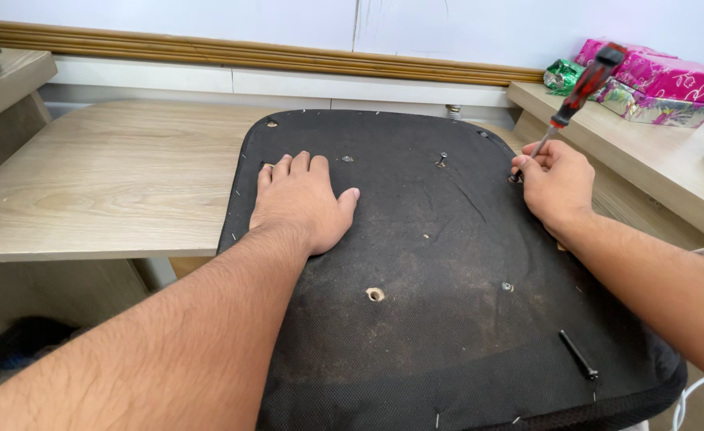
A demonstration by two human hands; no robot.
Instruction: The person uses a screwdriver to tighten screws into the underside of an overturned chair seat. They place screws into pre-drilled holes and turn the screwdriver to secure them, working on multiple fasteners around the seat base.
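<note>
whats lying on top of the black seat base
The left hand lies flat on the black seat base; a loose black bolt lies near its right edge. Beneath the palm is hidden.

We press our left hand (pixel 304 203) flat on the black fabric-covered chair seat base (pixel 416 319), lying on the pale wooden desk (pixel 104 183). Our right hand (pixel 558 182) holds the red-and-black-handled screwdriver (pixel 579 92) at its right edge. A loose black bolt (pixel 579 354) lies on its near right corner.

One seat pad (pixel 448 319), one screwdriver (pixel 583 84), two hands (pixel 304 199).
</note>
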